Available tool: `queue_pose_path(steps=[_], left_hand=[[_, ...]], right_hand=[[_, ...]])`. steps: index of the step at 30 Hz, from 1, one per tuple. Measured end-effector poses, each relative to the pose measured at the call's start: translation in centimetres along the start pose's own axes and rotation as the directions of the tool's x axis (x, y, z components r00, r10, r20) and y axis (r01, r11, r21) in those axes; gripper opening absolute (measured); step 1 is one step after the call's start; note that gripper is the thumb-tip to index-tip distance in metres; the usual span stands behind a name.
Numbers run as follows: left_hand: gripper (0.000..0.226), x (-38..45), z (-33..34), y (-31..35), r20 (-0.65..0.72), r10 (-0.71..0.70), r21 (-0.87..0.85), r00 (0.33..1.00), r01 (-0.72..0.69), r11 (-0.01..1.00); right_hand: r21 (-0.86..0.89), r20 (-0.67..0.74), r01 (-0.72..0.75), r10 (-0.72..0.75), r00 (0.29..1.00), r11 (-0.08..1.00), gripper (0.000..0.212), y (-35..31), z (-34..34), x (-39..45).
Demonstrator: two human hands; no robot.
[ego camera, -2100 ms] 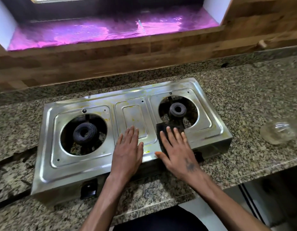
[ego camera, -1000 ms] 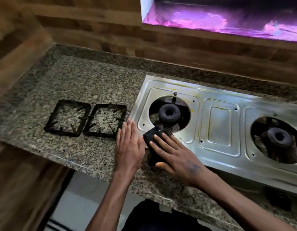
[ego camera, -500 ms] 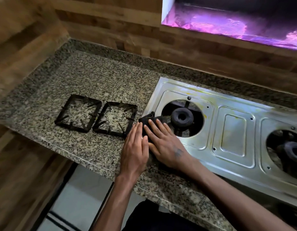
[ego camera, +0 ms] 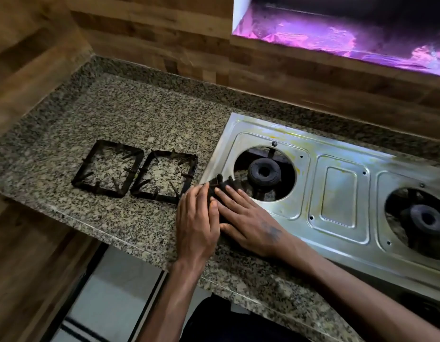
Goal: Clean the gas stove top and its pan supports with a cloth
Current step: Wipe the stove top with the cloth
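A two-burner steel stove top point(ego camera: 340, 198) lies on the granite counter, with yellowish stains along its back and around the left burner point(ego camera: 264, 172). A dark cloth point(ego camera: 222, 185) sits at the stove's front-left corner. My right hand point(ego camera: 248, 218) lies flat on the cloth, pressing it to the steel. My left hand point(ego camera: 198, 220) lies flat beside it on the counter edge, fingertips touching the cloth. Two black square pan supports point(ego camera: 108, 167) point(ego camera: 164, 176) lie side by side on the counter, left of the stove.
The granite counter point(ego camera: 140, 114) ends at wood-panelled walls on the left and at the back. Its front edge runs just under my wrists. A niche with purple-lit foil point(ego camera: 337, 35) is set in the back wall. The right burner point(ego camera: 426, 218) is at the frame's edge.
My right hand has slid the cloth from the stove's middle front to its front-left corner. My left hand followed alongside. My view has turned left, bringing the pan supports into sight.
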State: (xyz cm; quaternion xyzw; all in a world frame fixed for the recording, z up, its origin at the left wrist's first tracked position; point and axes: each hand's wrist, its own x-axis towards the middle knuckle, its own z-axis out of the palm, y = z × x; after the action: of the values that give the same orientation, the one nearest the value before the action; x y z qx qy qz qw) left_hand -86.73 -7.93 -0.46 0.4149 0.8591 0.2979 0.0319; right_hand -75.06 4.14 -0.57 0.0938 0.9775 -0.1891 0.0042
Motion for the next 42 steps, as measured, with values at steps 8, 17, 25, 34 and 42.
queue_pose_path(steps=[8, 17, 25, 34, 42], left_hand=[[0.075, -1.6, 2.7, 4.5, 0.253, 0.076, 0.243, 0.965, -0.139, 0.96], [0.063, 7.3, 3.3, 1.4, 0.316, 0.086, 0.288, 0.945, -0.182, 0.94], [0.058, 18.3, 5.8, 3.3, 0.418, 0.208, 0.239, 0.884, -0.328, 0.914], [0.058, 23.2, 8.2, 5.6, 0.563, 0.356, 0.122, 0.746, -0.501, 0.857], [0.056, 24.2, 11.3, 11.1, 0.62, 0.477, -0.016, 0.623, -0.597, 0.802]], right_hand=[[0.179, -0.29, -0.493, 0.524, 0.801, 0.851, 0.045, 3.3, -2.1, -9.3], [0.063, -0.145, -0.729, 0.729, 0.669, 0.681, 0.065, 5.3, -2.8, -10.9], [0.104, -0.148, -0.727, 0.733, 0.664, 0.679, 0.063, 5.7, -3.5, -11.6], [0.154, -0.183, -0.711, 0.727, 0.662, 0.686, 0.059, 6.1, -2.8, -11.4], [0.075, -0.306, -0.741, 0.723, 0.619, 0.667, 0.055, 5.6, -2.7, -10.9]])
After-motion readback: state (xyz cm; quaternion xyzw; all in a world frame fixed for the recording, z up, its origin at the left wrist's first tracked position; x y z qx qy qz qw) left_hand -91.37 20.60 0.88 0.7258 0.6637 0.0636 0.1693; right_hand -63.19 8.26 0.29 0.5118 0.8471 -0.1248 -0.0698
